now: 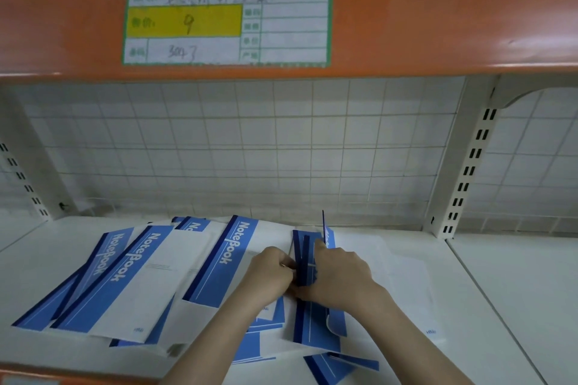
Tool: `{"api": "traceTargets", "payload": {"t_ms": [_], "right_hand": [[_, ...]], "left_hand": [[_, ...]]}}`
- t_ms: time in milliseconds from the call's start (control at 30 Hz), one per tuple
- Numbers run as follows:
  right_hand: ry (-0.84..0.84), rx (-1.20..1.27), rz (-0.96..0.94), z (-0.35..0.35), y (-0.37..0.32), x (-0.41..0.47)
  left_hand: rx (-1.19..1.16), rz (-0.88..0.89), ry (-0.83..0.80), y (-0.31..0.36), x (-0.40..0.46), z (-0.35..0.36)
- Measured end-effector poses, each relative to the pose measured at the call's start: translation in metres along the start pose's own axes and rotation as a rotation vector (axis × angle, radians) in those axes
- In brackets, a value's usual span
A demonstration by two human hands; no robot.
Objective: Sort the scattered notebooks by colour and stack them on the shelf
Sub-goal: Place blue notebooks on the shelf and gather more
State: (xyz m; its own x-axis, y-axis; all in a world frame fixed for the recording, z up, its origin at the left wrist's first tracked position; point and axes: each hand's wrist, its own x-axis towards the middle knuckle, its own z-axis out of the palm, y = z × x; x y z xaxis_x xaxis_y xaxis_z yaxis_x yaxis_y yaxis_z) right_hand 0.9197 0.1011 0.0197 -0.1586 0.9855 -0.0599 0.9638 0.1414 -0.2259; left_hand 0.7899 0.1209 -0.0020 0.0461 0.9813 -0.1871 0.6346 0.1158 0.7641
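Observation:
Several blue-and-white notebooks (137, 284) marked "NoteBook" lie fanned and overlapping on the white shelf (500, 306). Near the middle, a few notebooks (305, 255) stand on edge, spines towards me. My left hand (272, 272) grips them from the left side. From the right, my right hand (341, 275) holds the same upright bunch, with a finger reaching up along its blue cover. More notebooks (316, 325) lie flat under both hands, partly hidden by my forearms.
An orange shelf edge (438, 25) runs overhead and carries a handwritten price label (226, 22). A white wire grid (250, 150) backs the shelf. A slotted upright post (466, 166) stands at the right. More white shelf surface lies to the right of the post.

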Motion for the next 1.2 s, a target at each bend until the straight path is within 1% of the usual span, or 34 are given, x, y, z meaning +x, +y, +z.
{"api": "traceTargets", "payload": {"t_ms": [133, 200, 233, 333, 367, 467, 567, 667, 767, 867, 933, 1067, 1200], "right_hand": [[-0.036, -0.046, 0.009, 0.005, -0.005, 0.0], [-0.049, -0.051, -0.001, 0.006, -0.004, 0.001], [-0.063, -0.015, -0.013, 0.003, -0.002, 0.002], [-0.108, 0.263, -0.043, -0.014, 0.014, -0.002], [-0.087, 0.315, -0.053, -0.02, 0.02, -0.004], [0.029, 0.305, -0.049, -0.033, 0.038, -0.005], [0.067, 0.336, -0.011, -0.041, 0.044, -0.005], [0.099, 0.338, -0.04, -0.039, 0.034, -0.003], [0.057, 0.253, -0.087, -0.028, 0.025, 0.0], [-0.026, -0.002, -0.075, -0.015, 0.026, 0.001], [-0.037, -0.131, -0.055, -0.008, 0.032, 0.001], [-0.054, -0.076, -0.046, -0.007, 0.042, 0.005], [-0.093, -0.099, -0.056, -0.006, 0.039, 0.006]], "left_hand": [[-0.103, -0.073, -0.004, 0.0, 0.002, 0.0], [-0.112, -0.056, -0.016, -0.001, 0.001, 0.001], [-0.095, -0.027, -0.02, -0.001, -0.002, 0.001], [-0.133, 0.003, -0.032, -0.001, -0.008, 0.001], [-0.174, -0.012, -0.035, -0.001, -0.009, 0.001], [-0.239, -0.039, -0.034, -0.001, -0.009, 0.003], [-0.259, -0.018, -0.027, 0.003, -0.007, 0.007], [-0.352, -0.026, -0.018, 0.01, -0.005, 0.012], [-0.377, -0.04, -0.018, 0.016, -0.002, 0.015], [-0.363, -0.044, -0.033, 0.016, -0.001, 0.016], [-0.359, -0.051, -0.043, 0.013, -0.001, 0.017], [-0.366, -0.07, -0.036, 0.008, 0.002, 0.02], [-0.367, -0.075, -0.031, 0.007, 0.003, 0.022]]}}
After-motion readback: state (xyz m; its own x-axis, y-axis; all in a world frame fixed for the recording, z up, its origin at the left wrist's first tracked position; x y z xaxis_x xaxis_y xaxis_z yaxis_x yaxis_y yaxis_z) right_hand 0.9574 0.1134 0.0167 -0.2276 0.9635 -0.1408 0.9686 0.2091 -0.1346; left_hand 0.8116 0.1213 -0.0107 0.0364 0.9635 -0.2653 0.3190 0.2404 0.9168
